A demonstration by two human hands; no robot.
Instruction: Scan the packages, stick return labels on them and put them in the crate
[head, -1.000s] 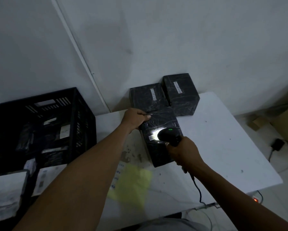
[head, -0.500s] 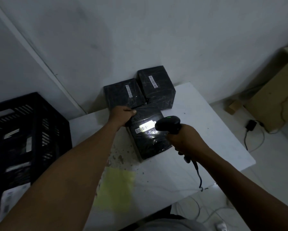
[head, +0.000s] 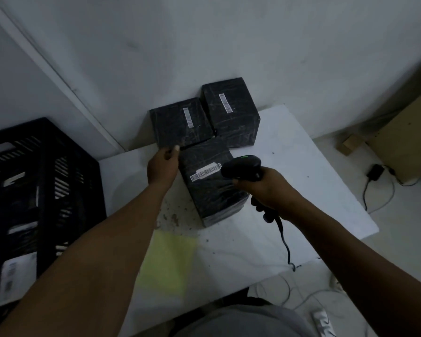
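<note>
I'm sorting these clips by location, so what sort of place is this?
Probably a small returns or parcel-handling back room. Black wrapped packages with barcode stickers sit on a white table, the right hand grips a corded barcode scanner, and a black plastic crate stands alongside.

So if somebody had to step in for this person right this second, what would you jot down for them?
Right hand: grips the barcode scanner, held over the right part of the nearest package, green light on.
Left hand: at that package's far left corner, fingers loosely curled; grip unclear.
Two more black packages sit behind it against the wall, barcodes up.
Crate stands left of the table and already holds some items.
Yellow sheet lies on the table's near edge.
Left: label the near package, crate it, then do the other two.
</note>
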